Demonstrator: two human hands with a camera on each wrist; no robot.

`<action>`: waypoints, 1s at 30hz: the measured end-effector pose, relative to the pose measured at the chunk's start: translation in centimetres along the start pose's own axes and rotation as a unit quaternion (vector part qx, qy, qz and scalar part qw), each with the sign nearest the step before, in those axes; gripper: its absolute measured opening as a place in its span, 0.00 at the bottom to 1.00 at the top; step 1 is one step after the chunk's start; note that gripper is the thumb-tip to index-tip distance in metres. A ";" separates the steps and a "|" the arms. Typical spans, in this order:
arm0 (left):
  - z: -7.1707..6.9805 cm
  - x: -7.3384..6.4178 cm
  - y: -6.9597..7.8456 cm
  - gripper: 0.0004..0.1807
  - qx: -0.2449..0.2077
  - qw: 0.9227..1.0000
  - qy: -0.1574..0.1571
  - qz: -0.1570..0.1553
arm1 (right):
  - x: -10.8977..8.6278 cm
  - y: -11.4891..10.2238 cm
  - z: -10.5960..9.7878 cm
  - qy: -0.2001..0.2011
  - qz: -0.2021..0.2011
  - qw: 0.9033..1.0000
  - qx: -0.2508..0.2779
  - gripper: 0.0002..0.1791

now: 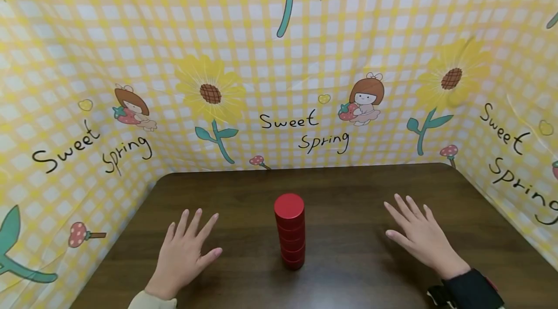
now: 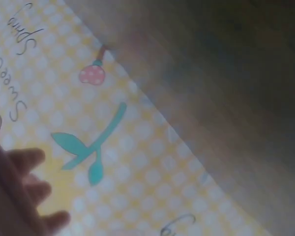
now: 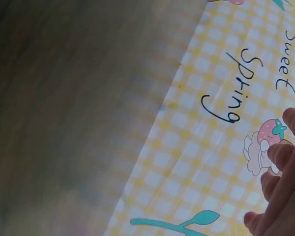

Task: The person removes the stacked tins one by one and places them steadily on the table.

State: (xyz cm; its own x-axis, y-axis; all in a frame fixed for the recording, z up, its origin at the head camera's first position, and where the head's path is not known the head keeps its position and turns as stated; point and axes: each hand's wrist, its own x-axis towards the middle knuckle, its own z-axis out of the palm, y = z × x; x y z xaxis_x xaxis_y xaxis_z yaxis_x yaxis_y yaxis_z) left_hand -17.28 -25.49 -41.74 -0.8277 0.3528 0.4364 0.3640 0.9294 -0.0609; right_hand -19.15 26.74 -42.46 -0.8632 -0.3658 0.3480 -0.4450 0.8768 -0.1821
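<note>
A stack of several red round pieces (image 1: 291,231) stands upright near the middle of the dark wooden table (image 1: 348,193) in the head view. To its left is my left hand (image 1: 185,253), fingers spread and holding nothing. My right hand (image 1: 420,236) is to the right of the stack, its fingers likewise extended and apart from it. In the left wrist view, part of the left hand (image 2: 27,191) shows at the lower left edge. Fingers of the right hand (image 3: 280,182) appear at the right edge of the right wrist view. Neither wrist view includes the stack.
A yellow-and-white checked cloth (image 1: 279,71) with printed flowers and lettering hangs behind the table and along both sides. A black band (image 1: 472,289) circles the right wrist. The table's far edge meets the cloth.
</note>
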 end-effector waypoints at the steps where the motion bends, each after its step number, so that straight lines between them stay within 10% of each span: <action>1: -0.1 0.1 0.2 0.39 -0.010 1.000 -0.002 -0.002 | 0.1 -0.1 -0.1 0.000 0.003 1.000 0.023 0.35; 8: -0.8 1.8 2.1 0.40 -0.144 0.989 0.010 -0.030 | 0.9 -1.5 -1.0 0.036 -0.009 0.985 0.171 0.30; 16: -2.2 3.5 5.1 0.39 -0.344 0.935 0.016 -0.084 | 2.2 -4.1 -1.9 0.031 -0.013 0.955 0.296 0.28; 30: -2.2 5.1 8.5 0.34 -0.490 0.869 0.033 -0.069 | 4.4 -8.3 -1.6 0.014 -0.046 0.902 0.430 0.28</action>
State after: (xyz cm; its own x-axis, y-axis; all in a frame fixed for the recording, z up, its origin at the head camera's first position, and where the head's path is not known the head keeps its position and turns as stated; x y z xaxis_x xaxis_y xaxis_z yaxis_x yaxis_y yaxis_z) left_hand -17.48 -16.07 -38.03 -0.8772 0.2086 0.4323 0.4797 0.4128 0.7742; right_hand -18.91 18.37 -37.98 -0.8116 -0.4067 0.4194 -0.5461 0.2731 -0.7920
